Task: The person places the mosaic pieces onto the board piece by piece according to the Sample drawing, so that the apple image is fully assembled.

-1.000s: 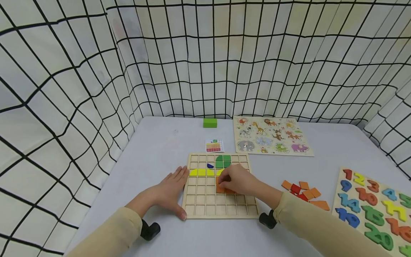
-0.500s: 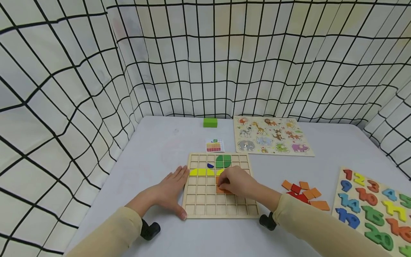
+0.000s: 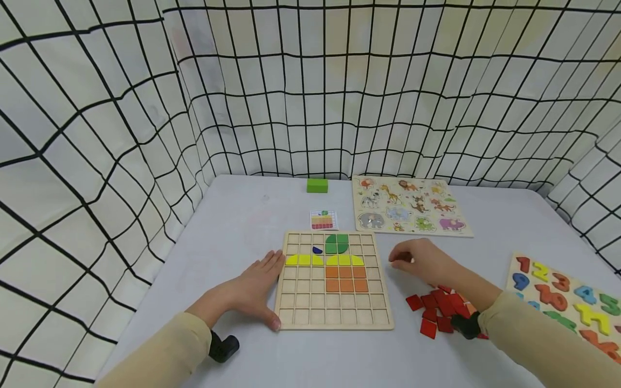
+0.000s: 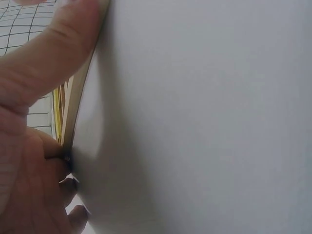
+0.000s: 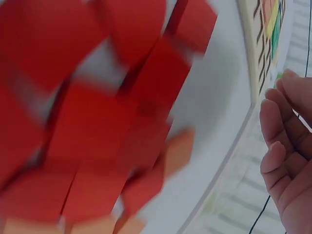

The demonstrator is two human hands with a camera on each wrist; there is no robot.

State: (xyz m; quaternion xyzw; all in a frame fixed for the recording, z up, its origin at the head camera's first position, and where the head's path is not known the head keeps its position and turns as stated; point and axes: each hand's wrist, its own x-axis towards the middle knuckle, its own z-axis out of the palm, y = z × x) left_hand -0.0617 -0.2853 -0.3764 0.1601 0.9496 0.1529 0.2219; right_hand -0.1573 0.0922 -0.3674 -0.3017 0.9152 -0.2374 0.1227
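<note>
A wooden grid board (image 3: 301,310) lies on the table. It holds several orange square tiles (image 3: 346,285), a row of yellow pieces (image 3: 304,260), green pieces (image 3: 343,241) and one small dark blue piece (image 3: 317,250). My left hand (image 3: 257,285) lies spread at the board's left side, its fingertips and thumb touching the edge. To the right of the board, my right hand (image 3: 424,261) hovers with loosely bent fingers and nothing visible between them. Just below it is a pile of red square tiles (image 3: 429,328), with a few orange tiles (image 5: 179,152) among them.
Behind the board lies a small picture card (image 3: 323,220), with a green block (image 3: 317,186) farther back. An animal puzzle board (image 3: 383,210) sits at the back right, and a number puzzle (image 3: 550,296) at the right edge. Black netting (image 3: 310,97) hangs around the table.
My right hand has moved right, off the orange tiles on the board, to above the loose tiles. More red tiles now show in the pile. My left hand stays at the board's edge.
</note>
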